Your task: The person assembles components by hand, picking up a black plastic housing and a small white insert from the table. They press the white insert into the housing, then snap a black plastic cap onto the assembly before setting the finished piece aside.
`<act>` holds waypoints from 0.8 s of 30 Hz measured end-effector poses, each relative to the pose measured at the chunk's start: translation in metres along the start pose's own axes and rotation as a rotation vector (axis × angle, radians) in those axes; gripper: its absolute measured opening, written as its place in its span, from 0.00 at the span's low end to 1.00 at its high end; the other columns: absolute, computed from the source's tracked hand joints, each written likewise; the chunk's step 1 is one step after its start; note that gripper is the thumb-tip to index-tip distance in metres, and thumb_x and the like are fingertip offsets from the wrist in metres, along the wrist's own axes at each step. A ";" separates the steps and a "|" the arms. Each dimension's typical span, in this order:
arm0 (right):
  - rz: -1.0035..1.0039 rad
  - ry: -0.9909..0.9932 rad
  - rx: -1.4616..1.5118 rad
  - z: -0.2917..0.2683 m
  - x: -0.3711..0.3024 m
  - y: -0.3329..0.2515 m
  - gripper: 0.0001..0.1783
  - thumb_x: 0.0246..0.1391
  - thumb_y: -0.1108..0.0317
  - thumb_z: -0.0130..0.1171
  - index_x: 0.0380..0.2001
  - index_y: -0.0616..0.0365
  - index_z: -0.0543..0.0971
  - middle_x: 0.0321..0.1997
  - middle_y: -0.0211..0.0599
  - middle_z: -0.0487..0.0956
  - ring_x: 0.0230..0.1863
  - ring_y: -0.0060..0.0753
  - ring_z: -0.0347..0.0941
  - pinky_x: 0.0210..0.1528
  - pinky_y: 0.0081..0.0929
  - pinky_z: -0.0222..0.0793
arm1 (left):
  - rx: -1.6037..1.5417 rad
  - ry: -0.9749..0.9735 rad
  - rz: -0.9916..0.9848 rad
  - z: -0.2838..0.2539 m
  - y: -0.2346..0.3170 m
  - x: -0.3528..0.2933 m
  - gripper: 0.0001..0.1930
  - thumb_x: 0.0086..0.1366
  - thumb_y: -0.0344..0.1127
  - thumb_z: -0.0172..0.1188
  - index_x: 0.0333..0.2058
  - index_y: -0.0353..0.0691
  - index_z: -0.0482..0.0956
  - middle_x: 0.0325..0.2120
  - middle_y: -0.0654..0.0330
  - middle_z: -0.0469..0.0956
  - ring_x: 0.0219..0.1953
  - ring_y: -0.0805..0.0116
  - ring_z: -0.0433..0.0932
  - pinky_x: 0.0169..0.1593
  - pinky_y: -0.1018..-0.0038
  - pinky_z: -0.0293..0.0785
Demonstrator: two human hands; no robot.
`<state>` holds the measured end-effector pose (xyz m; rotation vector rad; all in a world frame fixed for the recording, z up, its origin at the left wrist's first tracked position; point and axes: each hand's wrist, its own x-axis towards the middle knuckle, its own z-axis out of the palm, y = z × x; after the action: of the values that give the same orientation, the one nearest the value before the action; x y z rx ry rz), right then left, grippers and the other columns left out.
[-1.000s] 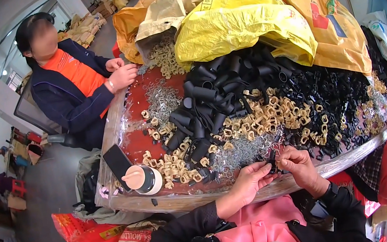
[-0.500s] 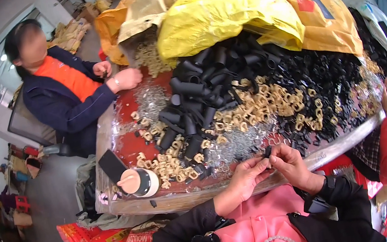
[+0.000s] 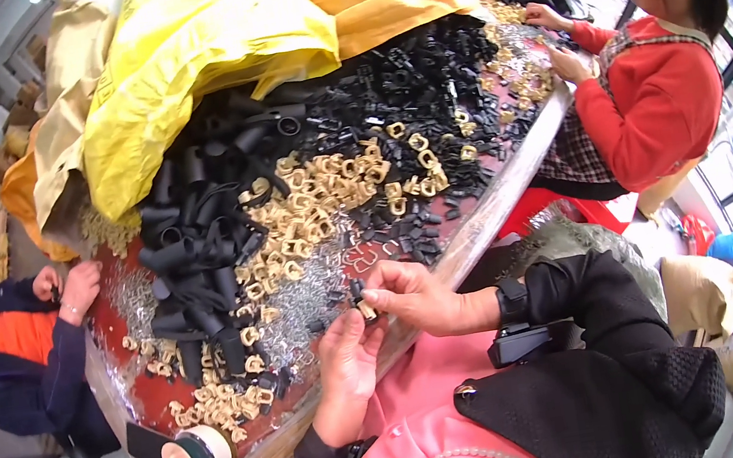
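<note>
Both hands meet at the table's near edge: the right hand [image 3: 415, 298] pinches a small black-and-tan plastic buckle piece [image 3: 361, 304] between thumb and fingertips, the left hand [image 3: 349, 364] closes beneath it; best to seat it squarely, pressing gently

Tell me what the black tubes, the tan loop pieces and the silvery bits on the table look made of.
Black tubes: probably matte plastic or rubber, dull and unreflective. Tan loop pieces: likely plastic, flat beige, no glint. Silvery bits: seemingly bare metal wire, glittering.
</note>
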<state>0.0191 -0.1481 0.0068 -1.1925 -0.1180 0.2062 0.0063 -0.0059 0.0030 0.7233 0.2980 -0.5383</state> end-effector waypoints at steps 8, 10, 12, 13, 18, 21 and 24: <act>-0.055 0.056 -0.074 0.003 -0.005 0.004 0.06 0.50 0.70 0.49 0.25 0.60 0.67 0.22 0.25 0.67 0.24 0.15 0.61 0.26 0.16 0.61 | -0.002 0.023 0.046 0.000 -0.003 -0.004 0.08 0.54 0.34 0.55 0.32 0.38 0.71 0.30 0.63 0.73 0.32 0.72 0.73 0.37 0.80 0.71; -0.113 0.023 -0.334 0.001 -0.003 0.003 0.06 0.50 0.69 0.49 0.26 0.59 0.66 0.22 0.25 0.66 0.26 0.14 0.61 0.27 0.15 0.61 | -0.006 0.036 0.070 0.000 -0.003 -0.005 0.08 0.54 0.33 0.55 0.32 0.38 0.70 0.31 0.63 0.73 0.33 0.73 0.72 0.37 0.80 0.71; -0.125 -0.011 -0.483 -0.004 0.000 -0.002 0.06 0.51 0.68 0.48 0.27 0.59 0.65 0.23 0.26 0.66 0.26 0.14 0.61 0.27 0.15 0.61 | -0.008 0.047 0.061 0.005 0.000 -0.002 0.08 0.54 0.32 0.54 0.32 0.38 0.70 0.31 0.63 0.72 0.33 0.73 0.72 0.38 0.80 0.71; -0.106 -0.027 -0.499 -0.005 0.003 -0.001 0.07 0.51 0.68 0.48 0.26 0.60 0.65 0.22 0.27 0.65 0.26 0.14 0.60 0.27 0.16 0.61 | 0.002 0.049 0.072 0.003 -0.001 -0.001 0.08 0.54 0.31 0.54 0.33 0.38 0.69 0.31 0.63 0.72 0.33 0.73 0.72 0.38 0.80 0.70; -0.105 -0.065 -0.511 -0.010 0.004 -0.001 0.06 0.48 0.70 0.50 0.23 0.61 0.67 0.19 0.28 0.65 0.21 0.16 0.60 0.23 0.17 0.60 | 0.011 0.049 0.000 -0.005 -0.008 -0.002 0.09 0.54 0.32 0.55 0.34 0.37 0.70 0.31 0.63 0.72 0.33 0.72 0.73 0.37 0.80 0.70; 0.064 -0.116 -0.365 -0.014 0.006 -0.002 0.07 0.50 0.69 0.50 0.24 0.60 0.67 0.19 0.24 0.66 0.22 0.13 0.60 0.22 0.14 0.59 | -0.057 0.070 -0.025 -0.006 -0.005 0.002 0.10 0.54 0.34 0.55 0.34 0.37 0.71 0.30 0.63 0.73 0.32 0.71 0.73 0.37 0.81 0.70; 0.131 -0.125 -0.251 -0.016 0.005 -0.004 0.07 0.50 0.68 0.50 0.24 0.60 0.67 0.19 0.22 0.66 0.22 0.10 0.59 0.22 0.11 0.57 | -0.101 0.031 -0.066 -0.007 -0.005 0.002 0.10 0.54 0.35 0.55 0.34 0.37 0.71 0.30 0.63 0.73 0.32 0.71 0.73 0.37 0.81 0.70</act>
<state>0.0276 -0.1630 0.0044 -1.4386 -0.1798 0.3900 0.0044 -0.0044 -0.0055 0.6258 0.3769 -0.5711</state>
